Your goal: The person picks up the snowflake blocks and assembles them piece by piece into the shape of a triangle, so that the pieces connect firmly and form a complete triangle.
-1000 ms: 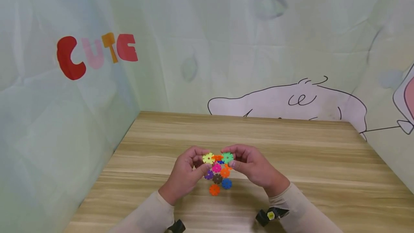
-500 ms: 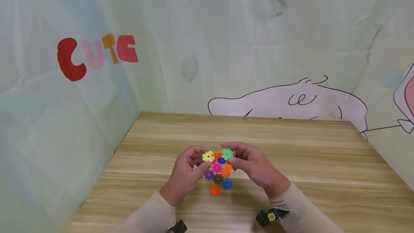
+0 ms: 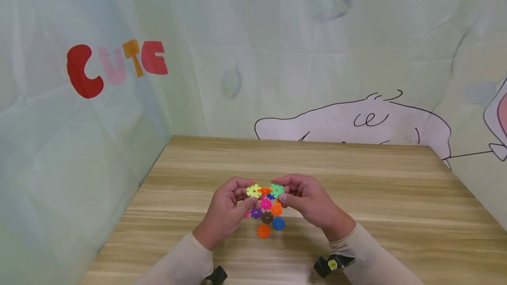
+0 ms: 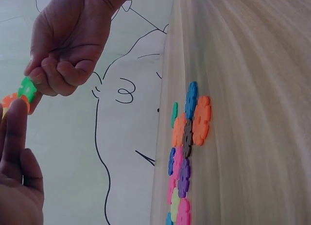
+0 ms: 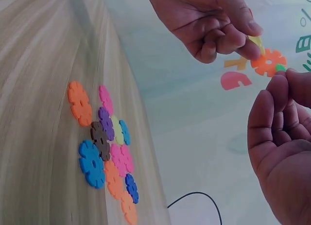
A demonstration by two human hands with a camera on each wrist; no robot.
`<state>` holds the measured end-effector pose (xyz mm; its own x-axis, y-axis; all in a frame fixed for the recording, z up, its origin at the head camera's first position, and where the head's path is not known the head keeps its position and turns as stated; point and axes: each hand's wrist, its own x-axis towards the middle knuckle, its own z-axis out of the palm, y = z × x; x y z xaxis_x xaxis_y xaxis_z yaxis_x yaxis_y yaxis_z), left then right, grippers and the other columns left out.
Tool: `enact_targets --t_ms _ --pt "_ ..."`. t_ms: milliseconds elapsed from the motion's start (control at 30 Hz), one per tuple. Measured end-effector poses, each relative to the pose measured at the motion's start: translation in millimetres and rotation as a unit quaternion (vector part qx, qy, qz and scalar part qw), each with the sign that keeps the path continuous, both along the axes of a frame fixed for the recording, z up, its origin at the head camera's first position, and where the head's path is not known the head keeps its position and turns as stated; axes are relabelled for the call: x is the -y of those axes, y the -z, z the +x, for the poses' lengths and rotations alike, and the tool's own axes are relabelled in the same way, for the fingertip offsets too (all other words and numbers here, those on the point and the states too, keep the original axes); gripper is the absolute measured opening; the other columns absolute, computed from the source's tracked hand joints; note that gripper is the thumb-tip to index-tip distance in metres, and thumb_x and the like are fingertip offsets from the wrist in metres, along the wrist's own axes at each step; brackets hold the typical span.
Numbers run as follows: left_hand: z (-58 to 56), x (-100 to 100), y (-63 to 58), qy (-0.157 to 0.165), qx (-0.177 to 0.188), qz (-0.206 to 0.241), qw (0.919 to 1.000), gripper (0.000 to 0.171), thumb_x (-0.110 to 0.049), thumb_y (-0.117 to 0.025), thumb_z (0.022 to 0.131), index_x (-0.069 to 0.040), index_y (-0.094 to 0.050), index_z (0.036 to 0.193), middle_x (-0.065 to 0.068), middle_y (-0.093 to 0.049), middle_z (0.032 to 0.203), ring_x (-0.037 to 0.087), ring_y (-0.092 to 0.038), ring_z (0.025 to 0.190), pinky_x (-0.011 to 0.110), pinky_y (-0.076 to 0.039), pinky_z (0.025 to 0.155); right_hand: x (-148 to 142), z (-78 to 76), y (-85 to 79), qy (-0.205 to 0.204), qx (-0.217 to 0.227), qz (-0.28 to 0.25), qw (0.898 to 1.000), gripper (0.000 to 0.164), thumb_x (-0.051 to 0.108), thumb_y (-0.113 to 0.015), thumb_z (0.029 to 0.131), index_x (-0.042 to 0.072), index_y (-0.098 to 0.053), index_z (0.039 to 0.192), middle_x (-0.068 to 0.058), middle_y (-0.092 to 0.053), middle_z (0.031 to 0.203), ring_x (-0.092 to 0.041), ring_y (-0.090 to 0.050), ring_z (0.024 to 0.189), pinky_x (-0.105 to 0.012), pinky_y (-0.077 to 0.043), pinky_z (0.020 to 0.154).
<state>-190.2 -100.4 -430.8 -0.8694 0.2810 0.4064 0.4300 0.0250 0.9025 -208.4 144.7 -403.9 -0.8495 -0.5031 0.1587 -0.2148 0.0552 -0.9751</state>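
In the head view my left hand (image 3: pixel 223 210) pinches a yellow notched building disc (image 3: pixel 254 191) between thumb and fingers. Opposite it, my right hand (image 3: pixel 313 203) pinches a green notched disc (image 3: pixel 277 191). An orange notched disc (image 5: pixel 268 63) sits between these two, edge-on in the head view and face-on in the right wrist view; together they form a short row. Both hands hold this row up above the table. In the right wrist view the fingers partly cover the yellow and green discs.
Loose notched discs lie bunched on the wooden table (image 3: pixel 190 162) below the hands, among them purple (image 3: pixel 256 213), brown (image 3: pixel 267 217), blue (image 3: pixel 278 223) and orange (image 3: pixel 263 232) ones. A printed cloth wall (image 3: pixel 214 56) stands behind and left of the table.
The joined row tilted slightly, its green end rising, then came back nearly level. Both hands keep their grips and have barely shifted. The discs on the table stay put.
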Motion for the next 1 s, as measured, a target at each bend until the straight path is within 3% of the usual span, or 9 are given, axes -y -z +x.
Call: enact_targets --t_ms 167,400,633,733,1000 --pt "0.2 0 1.5 -0.009 0.006 0.005 0.9999 0.030 0.003 -0.069 0.097 0.006 -0.059 0.125 0.022 -0.075 0.097 0.010 -0.072 0.084 0.030 -0.062 0.068 3 1.6 1.5 0.005 -0.012 -0.003 1.000 0.031 -0.001 -0.061 0.104 -0.008 -0.063 0.134 -0.030 -0.066 0.106 -0.013 -0.068 0.084 -0.027 -0.062 0.081" --pt "-0.6 -1 2.2 0.000 -0.001 0.010 0.9999 0.031 0.003 -0.071 0.097 0.006 -0.059 0.125 0.025 -0.076 0.101 0.008 -0.070 0.087 0.023 -0.060 0.069 5 3.1 1.2 0.020 -0.028 0.008 0.999 0.032 0.000 -0.061 0.103 -0.007 -0.062 0.135 -0.030 -0.067 0.105 -0.014 -0.068 0.085 -0.026 -0.061 0.080" --pt "-0.3 -5 1.8 -0.006 0.013 0.012 0.9998 0.032 0.003 -0.070 0.097 0.008 -0.057 0.126 0.028 -0.073 0.103 0.010 -0.069 0.088 0.023 -0.061 0.077 1 -0.1 1.1 0.012 -0.008 0.000 1.000 0.032 0.003 -0.061 0.105 -0.006 -0.063 0.135 -0.014 -0.072 0.107 -0.018 -0.069 0.088 -0.030 -0.062 0.084" --pt "0.4 -6 2.0 -0.014 0.022 0.007 0.9996 0.038 0.002 -0.071 0.096 0.006 -0.057 0.130 0.027 -0.073 0.104 0.011 -0.068 0.088 0.023 -0.061 0.080 0 -0.3 0.2 0.014 -0.005 0.000 1.000 0.033 0.004 -0.060 0.105 -0.006 -0.063 0.136 -0.017 -0.072 0.110 -0.016 -0.069 0.088 -0.031 -0.062 0.084" --pt "0.2 -6 1.7 -0.029 0.027 0.001 0.9992 0.034 -0.002 -0.073 0.096 0.003 -0.064 0.129 0.024 -0.074 0.102 0.012 -0.068 0.087 0.023 -0.060 0.073 -11 -9.9 2.0 0.000 -0.001 0.019 1.000 0.040 0.005 -0.063 0.104 -0.003 -0.059 0.142 -0.008 -0.066 0.097 -0.016 -0.066 0.084 -0.029 -0.062 0.082"
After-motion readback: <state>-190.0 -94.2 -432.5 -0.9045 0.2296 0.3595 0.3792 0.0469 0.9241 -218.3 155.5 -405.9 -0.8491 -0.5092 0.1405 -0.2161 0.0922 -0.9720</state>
